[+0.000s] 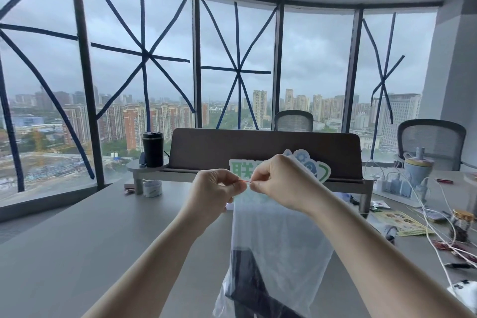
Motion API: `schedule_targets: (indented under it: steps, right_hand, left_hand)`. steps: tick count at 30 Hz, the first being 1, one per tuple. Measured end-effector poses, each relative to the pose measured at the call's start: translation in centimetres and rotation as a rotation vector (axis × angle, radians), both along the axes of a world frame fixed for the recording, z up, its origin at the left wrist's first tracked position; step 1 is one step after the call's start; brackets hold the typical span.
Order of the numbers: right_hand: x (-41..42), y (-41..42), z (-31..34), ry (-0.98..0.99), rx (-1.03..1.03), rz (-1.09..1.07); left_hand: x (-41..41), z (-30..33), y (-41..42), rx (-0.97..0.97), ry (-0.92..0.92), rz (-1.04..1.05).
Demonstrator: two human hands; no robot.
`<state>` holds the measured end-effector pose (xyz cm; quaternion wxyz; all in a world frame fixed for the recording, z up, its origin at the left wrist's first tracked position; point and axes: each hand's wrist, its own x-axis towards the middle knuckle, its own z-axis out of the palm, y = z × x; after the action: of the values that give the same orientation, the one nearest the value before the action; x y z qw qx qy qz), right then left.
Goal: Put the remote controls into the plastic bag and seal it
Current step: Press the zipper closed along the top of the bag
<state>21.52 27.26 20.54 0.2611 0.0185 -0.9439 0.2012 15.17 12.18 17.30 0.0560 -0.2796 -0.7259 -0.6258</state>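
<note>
A clear plastic bag (281,245) hangs in the air above the grey table (77,253), held up by its top edge. Dark remote controls (247,279) lie inside at the bag's bottom. My left hand (214,191) and my right hand (281,181) both pinch the bag's top strip, which shows a thin red line between the fingertips. The two hands almost touch each other at the pinch point.
A brown monitor riser (263,150) stands behind the hands, with a green and white sign (317,170) leaning on it. A black tumbler (152,148) and a tape roll (152,188) sit at the left. Cables, papers and a jar (462,224) crowd the right side. Two office chairs stand beyond.
</note>
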Motion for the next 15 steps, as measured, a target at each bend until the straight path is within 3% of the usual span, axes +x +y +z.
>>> schedule_targets:
  steps: [6, 15]
  right_hand:
    - [0.0, -0.7, -0.1, 0.012, 0.061, -0.021]
    - [0.2, -0.5, -1.4, 0.038, 0.147, -0.08]
  left_hand:
    - [-0.4, -0.4, 0.3, 0.009, -0.002, -0.028]
    - [-1.7, -1.3, 0.1, 0.032, 0.099, 0.116]
